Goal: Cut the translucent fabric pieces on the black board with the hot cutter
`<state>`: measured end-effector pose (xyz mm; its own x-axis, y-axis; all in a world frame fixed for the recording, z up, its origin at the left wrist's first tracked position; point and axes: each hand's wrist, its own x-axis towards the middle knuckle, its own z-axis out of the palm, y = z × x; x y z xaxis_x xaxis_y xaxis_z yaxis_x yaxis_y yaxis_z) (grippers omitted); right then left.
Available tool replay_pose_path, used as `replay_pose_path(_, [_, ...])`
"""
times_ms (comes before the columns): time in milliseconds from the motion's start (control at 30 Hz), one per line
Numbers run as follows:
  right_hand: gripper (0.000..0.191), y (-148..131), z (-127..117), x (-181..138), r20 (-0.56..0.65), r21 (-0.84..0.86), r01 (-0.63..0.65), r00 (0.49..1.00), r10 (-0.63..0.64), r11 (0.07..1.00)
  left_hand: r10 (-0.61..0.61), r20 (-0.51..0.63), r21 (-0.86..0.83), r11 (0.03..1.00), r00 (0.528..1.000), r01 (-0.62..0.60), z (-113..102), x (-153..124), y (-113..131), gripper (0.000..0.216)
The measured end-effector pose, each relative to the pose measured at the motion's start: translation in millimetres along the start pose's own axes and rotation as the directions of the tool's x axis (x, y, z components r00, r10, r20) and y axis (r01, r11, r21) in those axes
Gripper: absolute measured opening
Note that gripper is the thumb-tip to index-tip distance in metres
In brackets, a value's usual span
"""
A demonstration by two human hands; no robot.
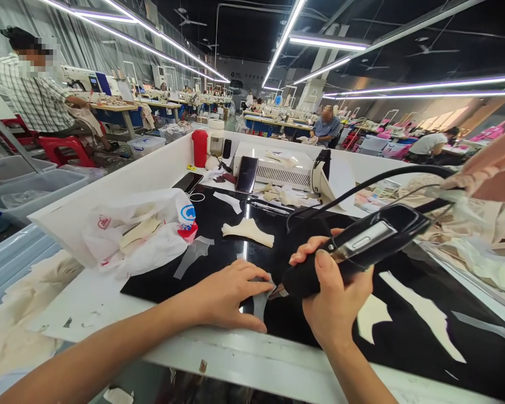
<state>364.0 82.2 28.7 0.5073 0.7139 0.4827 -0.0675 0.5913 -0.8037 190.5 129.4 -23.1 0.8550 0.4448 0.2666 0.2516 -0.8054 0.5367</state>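
Observation:
My right hand point(334, 303) is wrapped around a black corded hand tool point(362, 241) with a silver panel on its side. The tool points down and left, and its small metal tip point(280, 291) is at the edge of a translucent cut piece point(260, 306). My left hand point(231, 294) lies over the other side of that piece, thumb and fingers spread, pressing it to the glossy black board point(286, 331). Beyond my hands lies a cream shaped piece point(248, 231). More cream pieces point(423, 314) lie right of my right wrist, partly hidden by it.
A white plastic bag point(138, 235) with cut pieces stands at left. Behind are a phone point(247, 174), a red cup point(200, 148) and a white vented machine point(284, 168). The tool's black cable point(362, 182) arches to the right, near piled fabric point(483, 241). Co-workers sit farther off.

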Motion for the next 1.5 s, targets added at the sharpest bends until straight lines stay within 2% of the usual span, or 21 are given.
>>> replay_pose_path(233, [0.034,0,-1,-1,0.039,-0.024,0.007,0.999,-0.006,1.0,-0.012,0.024,0.016,1.0,1.0,0.011,-2,0,1,0.066])
replay_pose_path(500, [0.038,-7,0,-11,0.052,0.052,-0.021,0.998,0.018,0.998,0.004,0.012,0.017,1.0,1.0,-0.004,-4,0,2,0.064])
replay_pose_path(733, [0.036,-7,0,-12,0.057,0.006,-0.026,0.998,0.025,1.0,-0.009,0.027,-0.011,1.0,1.0,0.009,-4,1,2,0.066])
replay_pose_path(900, [0.038,-13,0,-14,0.025,0.073,-0.047,0.999,0.045,0.996,0.002,0.023,-0.02,1.0,1.0,-0.002,-5,0,1,0.067])
replay_pose_path(1100, [0.039,-16,-1,-21,0.052,0.111,-0.073,0.996,0.068,0.991,-0.001,0.037,-0.034,0.999,0.999,0.002,-6,2,2,0.07])
replay_pose_path(1500, [0.034,-12,-4,-25,0.054,0.053,-0.066,0.997,0.064,0.996,-0.002,0.023,-0.048,0.999,1.0,0.004,-4,1,1,0.076])
